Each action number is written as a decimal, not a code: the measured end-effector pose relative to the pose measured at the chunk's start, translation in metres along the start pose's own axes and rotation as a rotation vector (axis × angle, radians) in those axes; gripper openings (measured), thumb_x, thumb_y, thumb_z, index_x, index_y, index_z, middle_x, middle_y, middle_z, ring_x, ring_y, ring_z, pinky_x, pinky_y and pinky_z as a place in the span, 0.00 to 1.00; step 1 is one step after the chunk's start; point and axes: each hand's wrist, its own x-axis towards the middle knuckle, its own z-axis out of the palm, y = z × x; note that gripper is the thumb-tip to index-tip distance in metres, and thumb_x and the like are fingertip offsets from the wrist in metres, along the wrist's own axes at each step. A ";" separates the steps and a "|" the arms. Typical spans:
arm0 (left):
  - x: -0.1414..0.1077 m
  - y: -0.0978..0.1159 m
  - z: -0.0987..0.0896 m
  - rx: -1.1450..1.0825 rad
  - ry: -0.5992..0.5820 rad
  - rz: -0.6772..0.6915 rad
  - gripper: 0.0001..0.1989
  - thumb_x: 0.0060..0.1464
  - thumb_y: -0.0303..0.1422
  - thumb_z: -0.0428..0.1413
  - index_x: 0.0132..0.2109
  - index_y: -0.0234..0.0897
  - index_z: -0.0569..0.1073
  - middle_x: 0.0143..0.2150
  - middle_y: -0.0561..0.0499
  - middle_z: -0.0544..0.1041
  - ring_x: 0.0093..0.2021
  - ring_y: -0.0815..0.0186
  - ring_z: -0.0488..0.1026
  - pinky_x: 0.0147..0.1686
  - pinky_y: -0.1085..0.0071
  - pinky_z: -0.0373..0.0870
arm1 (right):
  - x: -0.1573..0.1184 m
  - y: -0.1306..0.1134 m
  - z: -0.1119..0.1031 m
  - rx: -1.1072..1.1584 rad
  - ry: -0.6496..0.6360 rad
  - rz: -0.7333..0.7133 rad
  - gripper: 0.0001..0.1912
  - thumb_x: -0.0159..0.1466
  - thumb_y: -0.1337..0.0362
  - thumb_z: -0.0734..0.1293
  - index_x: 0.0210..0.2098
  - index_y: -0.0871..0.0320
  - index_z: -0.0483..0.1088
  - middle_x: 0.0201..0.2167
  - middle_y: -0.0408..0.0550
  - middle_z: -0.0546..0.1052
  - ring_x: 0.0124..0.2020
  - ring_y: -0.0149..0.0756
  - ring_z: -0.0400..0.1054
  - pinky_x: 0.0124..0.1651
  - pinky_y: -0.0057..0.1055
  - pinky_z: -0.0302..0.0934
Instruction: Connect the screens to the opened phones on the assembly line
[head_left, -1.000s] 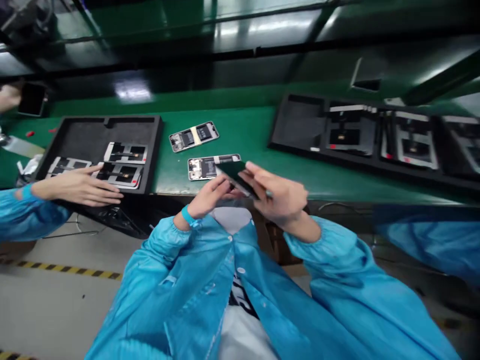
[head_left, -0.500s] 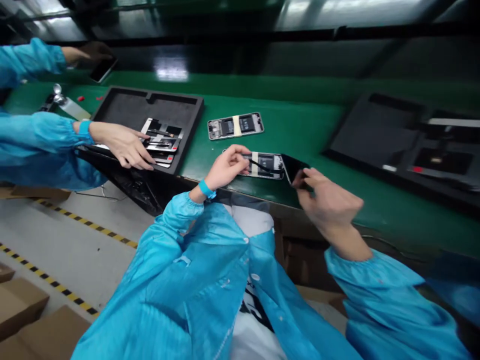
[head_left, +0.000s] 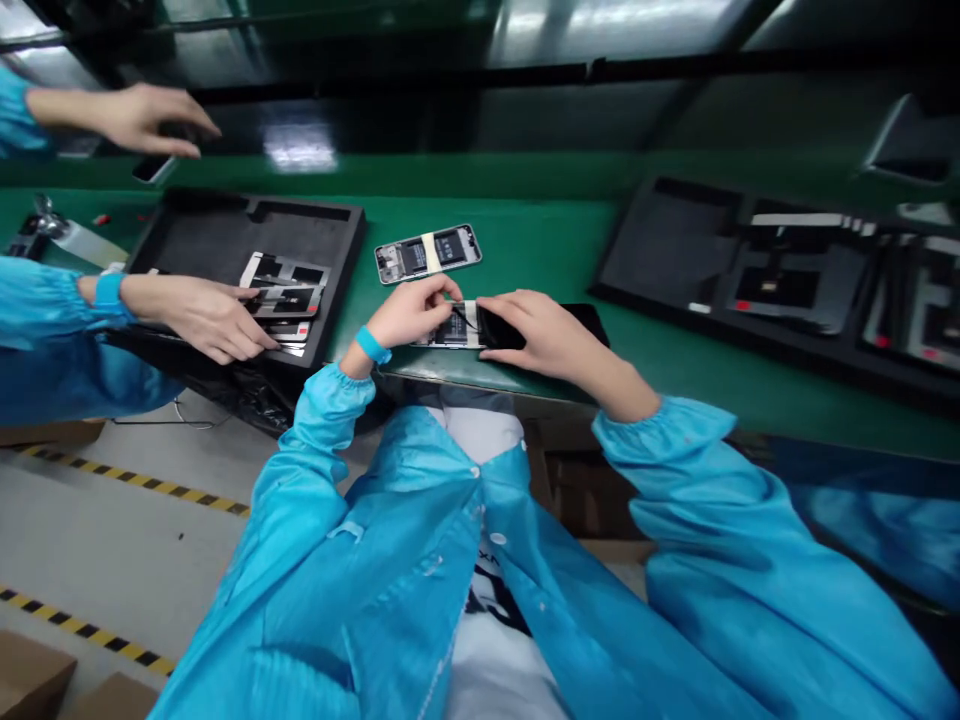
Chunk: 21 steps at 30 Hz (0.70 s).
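Observation:
My left hand (head_left: 409, 313) rests its fingertips on an open phone body (head_left: 454, 330), a metal frame with exposed internals, lying on the green bench. My right hand (head_left: 544, 335) presses on a black phone screen panel (head_left: 581, 322), which lies over the right end of that body. A thin dark ribbon cable (head_left: 465, 318) shows between my hands. Just beyond them lies a second open phone body (head_left: 427, 253) with a pale strip across it, and neither hand touches it.
A co-worker's hand (head_left: 199, 318) touches stacked phone frames (head_left: 285, 297) in a black foam tray (head_left: 225, 225). Another hand (head_left: 142, 118) is above a phone (head_left: 154, 168). A black tray with frames (head_left: 675, 240) lies right. The bench edge runs beneath my forearms.
The black screen has gone from tilted up to lying low over the phone body. My hands have come together over it. The co-worker's far hand has moved in at the top left.

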 end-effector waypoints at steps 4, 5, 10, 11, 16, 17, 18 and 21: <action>-0.005 -0.003 -0.009 -0.158 -0.158 -0.116 0.11 0.56 0.23 0.53 0.45 0.36 0.74 0.24 0.60 0.73 0.23 0.71 0.73 0.28 0.76 0.68 | -0.008 0.015 -0.004 0.047 0.038 0.092 0.47 0.64 0.41 0.76 0.75 0.52 0.63 0.63 0.64 0.75 0.62 0.62 0.71 0.63 0.59 0.70; -0.005 -0.002 -0.009 -0.205 -0.187 -0.154 0.10 0.57 0.23 0.53 0.46 0.35 0.73 0.24 0.60 0.73 0.23 0.71 0.73 0.27 0.76 0.68 | -0.009 0.017 -0.005 0.058 0.047 0.099 0.47 0.63 0.41 0.76 0.75 0.52 0.63 0.63 0.64 0.74 0.63 0.63 0.70 0.64 0.59 0.69; -0.003 0.004 -0.008 -0.373 -0.196 -0.261 0.08 0.63 0.26 0.55 0.48 0.35 0.73 0.27 0.57 0.76 0.21 0.71 0.74 0.22 0.78 0.66 | 0.008 0.009 0.000 0.075 0.108 0.043 0.34 0.70 0.43 0.70 0.69 0.51 0.71 0.64 0.62 0.76 0.66 0.61 0.69 0.68 0.60 0.65; -0.002 0.005 -0.009 -0.399 -0.192 -0.265 0.07 0.63 0.27 0.57 0.48 0.35 0.73 0.27 0.56 0.76 0.21 0.72 0.75 0.22 0.78 0.66 | 0.016 0.005 0.004 0.088 0.118 0.030 0.30 0.71 0.44 0.69 0.67 0.52 0.73 0.62 0.61 0.77 0.65 0.60 0.71 0.67 0.59 0.66; -0.003 0.000 -0.016 -0.423 -0.140 -0.229 0.10 0.65 0.33 0.61 0.49 0.35 0.72 0.29 0.56 0.77 0.23 0.73 0.75 0.26 0.78 0.70 | 0.043 -0.012 0.026 0.155 0.158 0.073 0.18 0.76 0.52 0.64 0.54 0.52 0.81 0.49 0.55 0.85 0.50 0.51 0.79 0.57 0.51 0.72; -0.004 -0.002 -0.017 -0.405 -0.126 -0.214 0.11 0.66 0.35 0.61 0.50 0.35 0.72 0.30 0.55 0.78 0.24 0.73 0.75 0.28 0.77 0.71 | 0.045 -0.013 0.029 0.173 0.167 0.078 0.18 0.76 0.53 0.64 0.53 0.52 0.82 0.48 0.54 0.86 0.48 0.50 0.80 0.55 0.49 0.73; -0.007 -0.005 -0.018 -0.375 -0.108 -0.193 0.11 0.66 0.37 0.61 0.50 0.35 0.72 0.30 0.54 0.78 0.26 0.72 0.76 0.30 0.76 0.73 | 0.047 -0.013 0.031 0.192 0.174 0.075 0.17 0.76 0.53 0.64 0.52 0.52 0.82 0.48 0.54 0.86 0.47 0.48 0.80 0.54 0.47 0.74; -0.019 -0.013 -0.020 -0.139 0.021 -0.056 0.14 0.68 0.41 0.60 0.52 0.36 0.73 0.37 0.50 0.81 0.37 0.66 0.81 0.43 0.69 0.78 | 0.046 -0.010 0.034 0.224 0.178 0.058 0.17 0.75 0.54 0.65 0.53 0.51 0.83 0.47 0.53 0.85 0.46 0.46 0.80 0.52 0.44 0.75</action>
